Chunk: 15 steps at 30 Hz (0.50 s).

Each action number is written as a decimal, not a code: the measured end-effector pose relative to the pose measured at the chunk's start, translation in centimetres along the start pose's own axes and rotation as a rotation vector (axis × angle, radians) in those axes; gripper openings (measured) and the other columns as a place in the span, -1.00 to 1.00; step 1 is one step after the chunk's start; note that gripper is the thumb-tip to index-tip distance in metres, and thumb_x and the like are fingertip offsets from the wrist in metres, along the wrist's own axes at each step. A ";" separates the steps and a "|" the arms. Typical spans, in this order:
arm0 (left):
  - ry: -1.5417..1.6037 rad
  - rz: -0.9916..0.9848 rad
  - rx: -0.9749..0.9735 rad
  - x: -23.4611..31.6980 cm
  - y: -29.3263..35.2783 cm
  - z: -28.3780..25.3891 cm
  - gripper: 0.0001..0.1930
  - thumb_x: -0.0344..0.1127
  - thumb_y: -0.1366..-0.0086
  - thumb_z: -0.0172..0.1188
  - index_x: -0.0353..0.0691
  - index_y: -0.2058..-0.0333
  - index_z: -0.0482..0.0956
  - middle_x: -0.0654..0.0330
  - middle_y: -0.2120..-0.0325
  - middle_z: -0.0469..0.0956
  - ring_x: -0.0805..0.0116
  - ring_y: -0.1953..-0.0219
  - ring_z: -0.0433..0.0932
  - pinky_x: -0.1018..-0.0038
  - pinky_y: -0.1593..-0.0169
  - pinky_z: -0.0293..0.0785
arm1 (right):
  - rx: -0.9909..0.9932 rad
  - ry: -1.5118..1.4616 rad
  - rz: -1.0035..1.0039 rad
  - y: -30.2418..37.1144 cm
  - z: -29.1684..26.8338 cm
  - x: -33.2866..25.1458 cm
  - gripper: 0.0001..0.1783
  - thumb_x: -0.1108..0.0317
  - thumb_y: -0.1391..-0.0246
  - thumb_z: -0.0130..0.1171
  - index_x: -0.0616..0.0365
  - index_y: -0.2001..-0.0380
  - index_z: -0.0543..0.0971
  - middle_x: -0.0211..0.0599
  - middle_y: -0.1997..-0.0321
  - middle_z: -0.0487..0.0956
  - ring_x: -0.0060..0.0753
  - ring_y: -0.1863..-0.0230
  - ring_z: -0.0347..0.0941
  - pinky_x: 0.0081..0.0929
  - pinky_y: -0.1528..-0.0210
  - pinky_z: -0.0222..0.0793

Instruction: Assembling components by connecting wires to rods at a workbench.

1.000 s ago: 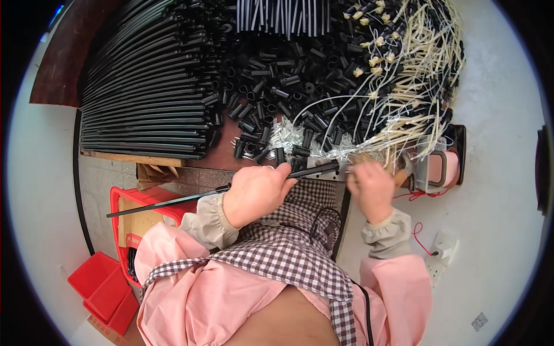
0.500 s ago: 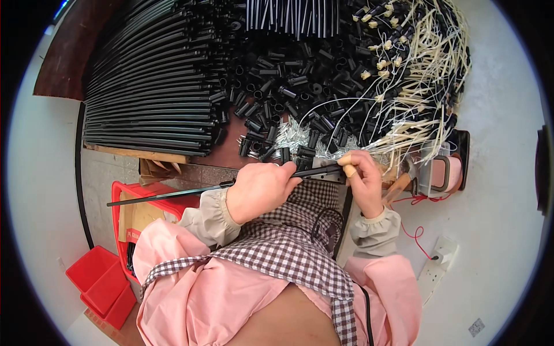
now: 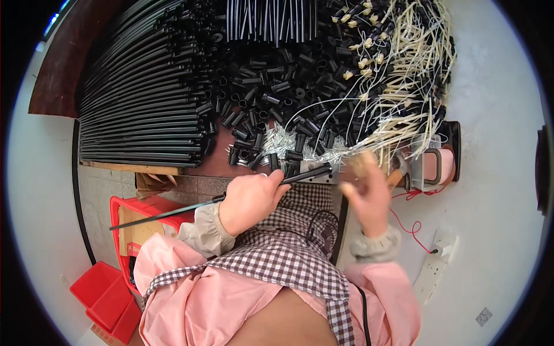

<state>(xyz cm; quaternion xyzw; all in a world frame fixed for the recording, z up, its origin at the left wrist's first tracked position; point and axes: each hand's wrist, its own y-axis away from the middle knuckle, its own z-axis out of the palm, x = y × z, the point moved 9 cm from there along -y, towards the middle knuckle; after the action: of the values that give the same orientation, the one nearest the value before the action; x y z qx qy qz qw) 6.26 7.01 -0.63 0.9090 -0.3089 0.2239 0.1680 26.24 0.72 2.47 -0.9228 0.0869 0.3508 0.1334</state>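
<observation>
My left hand (image 3: 249,202) is closed round a long thin black rod (image 3: 161,215), which slants across my lap. The rod's thicker tube end (image 3: 309,174) sticks out past my fingers. That end lies at a small metal block (image 3: 330,177) on the table's front edge. My right hand (image 3: 372,199) is off the rod, to the right of the tube end, blurred by motion. Its thumb and fingers are apart, and nothing shows between them. Close beyond my left hand are thin silvery pins (image 3: 279,141) in a heap and short black sleeves (image 3: 248,118).
Stacked black rods (image 3: 144,138) fill the table's left side. Pale wires (image 3: 407,86) with connectors pile up at the right. A clear container (image 3: 416,179) stands by the right wall, above a power strip (image 3: 437,259). Red bins (image 3: 104,288) and a red crate (image 3: 118,230) are at lower left.
My right hand has come away from the rod's tube end and moved a little right, its fingers parting. My left hand keeps its hold. The view has shifted slightly.
</observation>
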 end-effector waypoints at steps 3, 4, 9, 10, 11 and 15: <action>0.046 -0.023 0.012 -0.9 0.6 0.9 -0.74 -0.13 -0.22 0.11 -0.19 0.48 0.37 0.07 0.73 0.46 0.01 0.63 0.48 0.17 0.57 0.36 | 0.020 -0.078 0.578 3.7 -4.2 7.4 -0.33 0.39 0.02 0.20 0.13 -0.18 0.23 -0.25 0.13 0.47 -0.51 0.24 0.41 -0.57 0.28 0.40; 0.075 0.002 0.017 -1.0 0.7 1.1 -0.74 -0.13 -0.22 0.10 -0.19 0.47 0.36 0.07 0.72 0.46 0.01 0.63 0.48 0.17 0.58 0.36 | 0.118 -0.346 0.664 6.2 -3.7 12.5 -0.29 0.40 0.00 0.17 0.12 -0.22 0.14 -0.26 0.16 0.46 -0.56 0.28 0.39 -0.62 0.32 0.39; 0.029 0.055 0.006 -0.6 0.3 0.7 -0.75 -0.12 -0.23 0.08 -0.18 0.44 0.37 0.05 0.72 0.47 0.01 0.63 0.49 0.18 0.60 0.37 | 0.400 -0.344 0.453 8.4 -3.1 13.2 -0.27 0.33 -0.09 0.10 0.05 -0.27 0.01 -0.27 0.18 0.42 -0.58 0.50 0.37 -0.67 0.51 0.29; 0.024 0.048 0.018 -1.0 -0.3 0.4 -0.75 -0.12 -0.23 0.08 -0.18 0.44 0.37 0.05 0.72 0.47 0.01 0.63 0.49 0.18 0.60 0.37 | 0.396 -0.352 0.440 8.0 -2.6 11.9 -0.27 0.33 -0.09 0.10 0.05 -0.27 0.01 -0.27 0.18 0.42 -0.58 0.50 0.37 -0.67 0.51 0.29; 0.012 0.066 0.022 -1.1 -0.5 0.4 -0.75 -0.12 -0.23 0.08 -0.18 0.43 0.37 0.05 0.72 0.47 0.01 0.63 0.49 0.18 0.60 0.37 | 0.199 -0.521 0.534 7.9 -0.6 10.4 -0.31 0.35 -0.09 0.08 0.06 -0.25 0.06 -0.28 0.21 0.43 -0.54 0.51 0.38 -0.62 0.53 0.30; -0.037 0.117 0.005 -0.6 -0.5 0.2 -0.75 -0.12 -0.24 0.07 -0.18 0.42 0.36 0.05 0.72 0.47 0.01 0.64 0.49 0.17 0.60 0.37 | -0.132 -0.041 -0.154 7.4 -2.6 -1.0 -0.46 0.35 -0.10 0.04 0.12 -0.16 0.20 -0.34 0.34 0.45 -0.45 0.60 0.35 -0.51 0.60 0.28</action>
<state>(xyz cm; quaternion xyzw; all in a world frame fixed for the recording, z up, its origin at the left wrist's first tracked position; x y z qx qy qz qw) 6.20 7.54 -1.15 0.8938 -0.3639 0.2173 0.1468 25.24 -7.03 3.63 -0.9261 -0.0102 0.3634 0.1007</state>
